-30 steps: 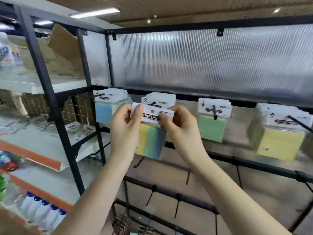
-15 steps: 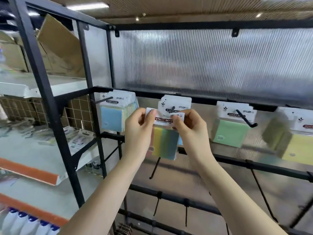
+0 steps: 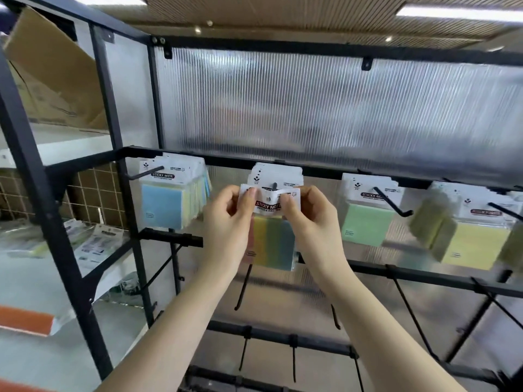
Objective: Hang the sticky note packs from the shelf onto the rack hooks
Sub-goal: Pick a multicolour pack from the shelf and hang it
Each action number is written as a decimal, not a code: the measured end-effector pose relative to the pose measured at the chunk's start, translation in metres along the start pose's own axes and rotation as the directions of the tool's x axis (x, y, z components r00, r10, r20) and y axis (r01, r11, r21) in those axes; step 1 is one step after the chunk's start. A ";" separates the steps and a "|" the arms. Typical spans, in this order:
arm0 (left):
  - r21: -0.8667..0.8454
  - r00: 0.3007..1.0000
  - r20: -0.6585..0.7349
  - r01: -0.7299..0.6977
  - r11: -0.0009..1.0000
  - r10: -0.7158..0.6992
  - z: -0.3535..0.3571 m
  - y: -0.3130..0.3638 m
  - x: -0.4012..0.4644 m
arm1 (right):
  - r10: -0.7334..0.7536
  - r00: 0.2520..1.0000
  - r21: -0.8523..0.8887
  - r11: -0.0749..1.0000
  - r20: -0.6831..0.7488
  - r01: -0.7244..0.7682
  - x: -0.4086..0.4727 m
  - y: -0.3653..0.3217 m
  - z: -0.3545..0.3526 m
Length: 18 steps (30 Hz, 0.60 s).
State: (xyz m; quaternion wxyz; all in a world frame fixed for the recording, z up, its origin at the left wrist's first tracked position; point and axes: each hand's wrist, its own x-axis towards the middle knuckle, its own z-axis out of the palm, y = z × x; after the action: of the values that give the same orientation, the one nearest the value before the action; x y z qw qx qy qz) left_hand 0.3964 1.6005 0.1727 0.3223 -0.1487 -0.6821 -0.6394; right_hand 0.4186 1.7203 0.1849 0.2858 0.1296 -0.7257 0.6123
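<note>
Sticky note pack held before the centre hook — left hand and right hand pinch its header card. Align the punched hole just below the hook tip — then raise and push straight back.

One head-worn wide-angle view, facing forward and slightly upward at a black metal display rack from close range. Both forearms reach in from the bottom edge toward the rack's middle hook row. Ceiling lights fill the top edge; the right side is blurred, possibly from motion.
</note>
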 end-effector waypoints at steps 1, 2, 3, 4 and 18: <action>-0.002 1.000 -0.007 0.000 1.000 0.000 0.001 -0.001 0.000 | 0.000 1.000 -0.004 1.000 0.001 0.000 0.000 0.000 0.000; -0.003 1.000 -0.012 -0.006 1.000 0.006 0.001 -0.001 0.000 | 0.004 1.000 -0.006 1.000 0.002 -0.004 0.000 0.000 -0.001; -0.002 1.000 -0.011 -0.015 1.000 0.015 0.001 -0.001 0.000 | 0.010 1.000 -0.006 1.000 0.002 -0.010 0.000 0.000 -0.001; -0.006 1.000 -0.007 -0.024 1.000 0.024 0.000 -0.001 0.001 | 0.018 1.000 -0.004 1.000 -0.001 -0.018 0.000 -0.001 0.000; 0.096 0.996 -0.091 -0.004 0.995 0.013 0.013 -0.028 0.006 | 0.077 0.995 -0.227 0.970 -0.065 -0.090 0.007 0.032 -0.007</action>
State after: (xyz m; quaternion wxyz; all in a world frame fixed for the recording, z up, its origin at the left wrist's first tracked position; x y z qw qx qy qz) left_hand 0.3710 1.6079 0.1548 0.3625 -0.1065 -0.6960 -0.6106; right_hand 0.3975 1.7349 0.1638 0.2928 0.0481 -0.7881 0.5393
